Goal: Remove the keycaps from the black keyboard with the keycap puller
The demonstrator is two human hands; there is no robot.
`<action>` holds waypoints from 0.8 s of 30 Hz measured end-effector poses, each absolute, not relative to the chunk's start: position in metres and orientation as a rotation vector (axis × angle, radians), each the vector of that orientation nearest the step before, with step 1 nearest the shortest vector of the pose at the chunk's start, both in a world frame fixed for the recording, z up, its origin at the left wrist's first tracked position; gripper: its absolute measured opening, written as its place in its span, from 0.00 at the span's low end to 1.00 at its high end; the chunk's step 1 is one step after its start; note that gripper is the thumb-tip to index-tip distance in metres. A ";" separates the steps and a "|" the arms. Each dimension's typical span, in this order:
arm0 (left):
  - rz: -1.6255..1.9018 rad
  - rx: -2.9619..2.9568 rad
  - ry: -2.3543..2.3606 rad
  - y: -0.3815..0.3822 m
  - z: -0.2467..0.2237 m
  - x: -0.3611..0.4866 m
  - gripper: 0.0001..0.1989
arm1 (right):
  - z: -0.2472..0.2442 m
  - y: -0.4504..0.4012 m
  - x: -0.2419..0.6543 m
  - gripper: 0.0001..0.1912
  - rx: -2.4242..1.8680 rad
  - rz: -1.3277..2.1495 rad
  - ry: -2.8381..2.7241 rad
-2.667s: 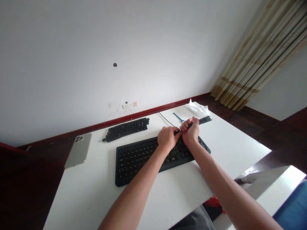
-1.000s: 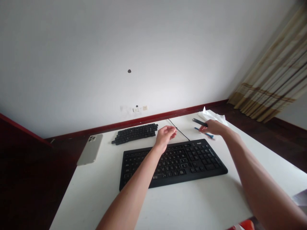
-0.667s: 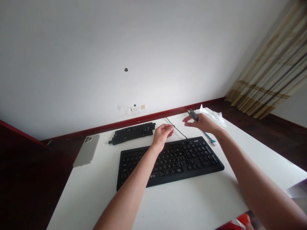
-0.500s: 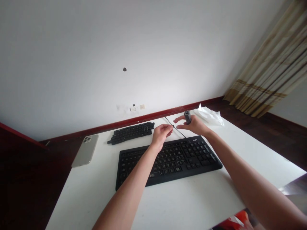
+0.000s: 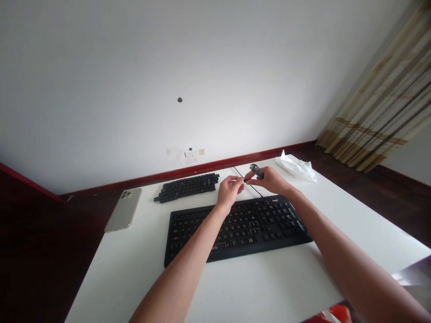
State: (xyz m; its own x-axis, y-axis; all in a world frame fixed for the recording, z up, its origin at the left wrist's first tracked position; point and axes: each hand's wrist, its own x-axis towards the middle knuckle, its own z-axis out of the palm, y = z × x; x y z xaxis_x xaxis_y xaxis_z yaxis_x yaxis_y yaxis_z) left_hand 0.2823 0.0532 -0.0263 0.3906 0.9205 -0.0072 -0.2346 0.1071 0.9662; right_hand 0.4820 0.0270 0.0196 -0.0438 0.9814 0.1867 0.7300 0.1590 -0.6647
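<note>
My left hand [image 5: 230, 190] pinches a thin black cable [image 5: 244, 180] between its fingertips, above the back edge of a black computer keyboard [image 5: 235, 231]. My right hand [image 5: 270, 181] holds a short dark grey stick-like piece [image 5: 256, 170] up in its fingers, close to the left fingertips. The cable runs from the left hand's grip down to the keyboard's back edge, and another stretch goes toward the table's far edge. Both hands hover above the white table [image 5: 235, 287].
A long strip of black keycaps [image 5: 186, 187] lies to the left of my hands, and a silver phone [image 5: 123, 210] lies near the table's left edge. Crumpled white tissue or plastic [image 5: 296, 168] sits at the far right corner. A red-skirted wall stands behind.
My right hand has moved left with the dark piece, now close to my left hand. The piece shows more lengthwise, and the view has shifted slightly.
</note>
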 end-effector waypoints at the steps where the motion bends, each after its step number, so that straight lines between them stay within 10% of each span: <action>1: 0.983 1.160 0.776 0.053 -0.026 0.282 0.20 | 0.016 0.034 0.488 0.12 -1.633 0.504 -1.830; 24: 0.872 1.596 0.763 0.050 -0.033 0.281 0.10 | -0.019 0.108 0.544 0.13 -1.977 0.236 -1.824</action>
State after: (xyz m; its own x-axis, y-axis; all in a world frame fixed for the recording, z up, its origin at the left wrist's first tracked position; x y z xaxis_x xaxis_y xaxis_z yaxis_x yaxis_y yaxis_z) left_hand 0.2809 0.0502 -0.0327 0.5202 0.8423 0.1412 0.0281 -0.1821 0.9829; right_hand 0.5438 0.1083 -0.0195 0.1168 0.9790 0.1670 0.9043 -0.0353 -0.4254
